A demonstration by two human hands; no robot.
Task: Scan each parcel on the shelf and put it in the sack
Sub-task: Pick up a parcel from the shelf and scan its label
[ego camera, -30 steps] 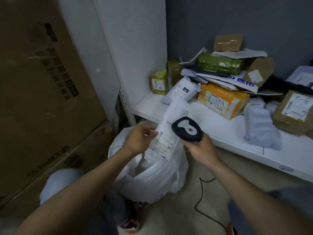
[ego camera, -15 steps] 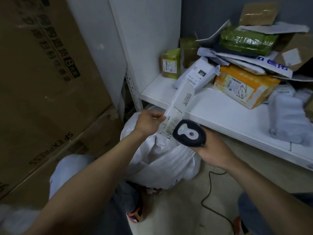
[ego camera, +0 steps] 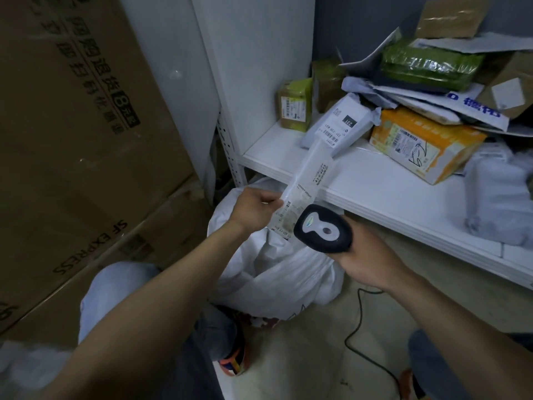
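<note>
left hand (ego camera: 253,210) pinches long parcel (ego camera: 307,186) right above sack (ego camera: 277,272), long axis running up toward shelf (ego camera: 375,183); right hand (ego camera: 366,261) grips scanner (ego camera: 323,232) beside its label

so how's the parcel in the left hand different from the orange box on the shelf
The held parcel is a thin, flat white bag; the orange box is a bulky carton. The held parcel is held up by the left hand; the orange box lies on the shelf with other parcels piled on it. Both carry printed labels.
</note>
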